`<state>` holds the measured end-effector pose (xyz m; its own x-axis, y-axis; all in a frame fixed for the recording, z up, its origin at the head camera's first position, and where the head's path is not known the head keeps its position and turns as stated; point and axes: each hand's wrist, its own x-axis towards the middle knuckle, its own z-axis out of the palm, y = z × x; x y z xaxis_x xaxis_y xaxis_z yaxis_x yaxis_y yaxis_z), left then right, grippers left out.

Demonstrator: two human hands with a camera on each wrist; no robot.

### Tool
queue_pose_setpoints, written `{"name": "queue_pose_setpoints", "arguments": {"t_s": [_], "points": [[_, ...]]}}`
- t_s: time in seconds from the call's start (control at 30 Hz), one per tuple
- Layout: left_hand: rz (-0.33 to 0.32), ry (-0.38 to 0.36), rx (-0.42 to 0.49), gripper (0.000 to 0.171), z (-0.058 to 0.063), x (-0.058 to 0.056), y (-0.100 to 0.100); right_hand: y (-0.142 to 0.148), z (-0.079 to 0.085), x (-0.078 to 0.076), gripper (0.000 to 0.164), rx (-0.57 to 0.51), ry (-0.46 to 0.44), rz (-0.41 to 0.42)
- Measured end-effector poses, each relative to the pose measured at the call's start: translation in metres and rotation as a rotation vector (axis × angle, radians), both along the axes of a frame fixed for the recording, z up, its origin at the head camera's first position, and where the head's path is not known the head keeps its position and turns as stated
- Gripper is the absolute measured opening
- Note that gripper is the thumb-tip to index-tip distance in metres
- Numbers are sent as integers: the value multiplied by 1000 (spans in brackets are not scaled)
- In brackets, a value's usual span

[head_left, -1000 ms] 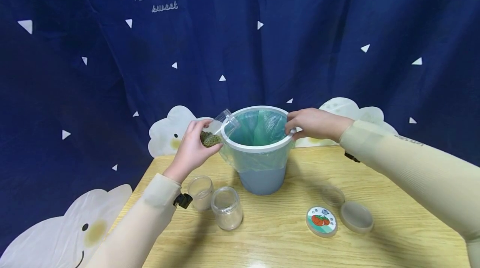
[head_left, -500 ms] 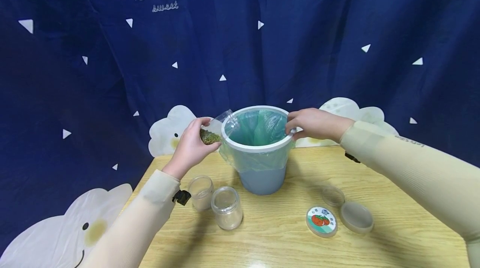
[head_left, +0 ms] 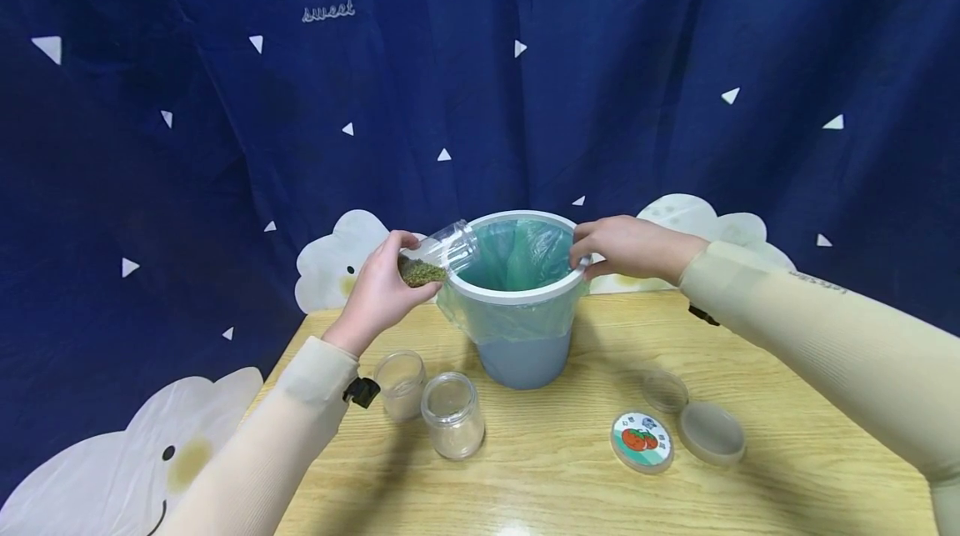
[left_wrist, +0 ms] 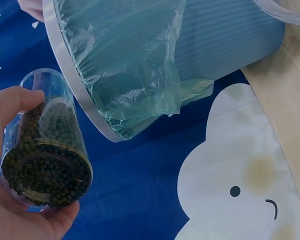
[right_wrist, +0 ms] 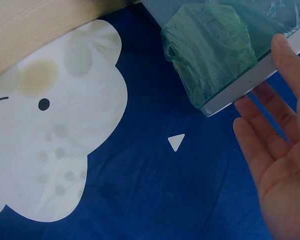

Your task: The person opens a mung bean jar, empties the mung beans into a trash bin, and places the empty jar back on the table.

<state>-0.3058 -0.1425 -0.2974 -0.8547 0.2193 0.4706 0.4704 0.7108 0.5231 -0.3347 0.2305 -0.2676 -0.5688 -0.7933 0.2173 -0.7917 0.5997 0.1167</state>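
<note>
My left hand [head_left: 386,286] grips a clear jar [head_left: 450,248] around its base end in the head view. The jar lies tilted, its mouth over the left side of the bin's rim. Small green beans, like mung beans [left_wrist: 47,172], are gathered at its bottom end. The trash bin [head_left: 525,361] is blue-grey with a white rim and stands upright, lined with a green plastic bag [head_left: 517,319] folded over the outside. On the opposite side, my right hand [head_left: 626,248] pinches the bin's rim, the thumb [right_wrist: 285,52] on the outer side over the bag.
Two open clear jars stand left of the bin: a front jar [head_left: 453,419] and a rear jar [head_left: 402,390]. To the right lie a lid with a tomato picture [head_left: 642,442], a plain lid [head_left: 712,433] and a clear disc [head_left: 665,391]. Behind the wooden table [head_left: 540,478] hangs a blue curtain [head_left: 480,102].
The jar in my left hand has tipped slightly further toward level, its mouth a little further over the rim. My right hand stays on the bin.
</note>
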Motion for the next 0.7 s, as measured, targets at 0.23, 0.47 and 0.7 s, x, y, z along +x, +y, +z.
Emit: {"name": "queue_pose_setpoints", "arguments": {"t_s": [0.23, 0.47, 0.7], "points": [[-5, 6, -7, 62, 1, -1, -1, 0, -1, 1, 16, -10, 11, 11], [-5, 3, -6, 63, 2, -2, -1, 0, -1, 2, 17, -19, 13, 20], [2, -9, -11, 64, 3, 0, 0, 0, -1, 3, 17, -25, 10, 23]]}}
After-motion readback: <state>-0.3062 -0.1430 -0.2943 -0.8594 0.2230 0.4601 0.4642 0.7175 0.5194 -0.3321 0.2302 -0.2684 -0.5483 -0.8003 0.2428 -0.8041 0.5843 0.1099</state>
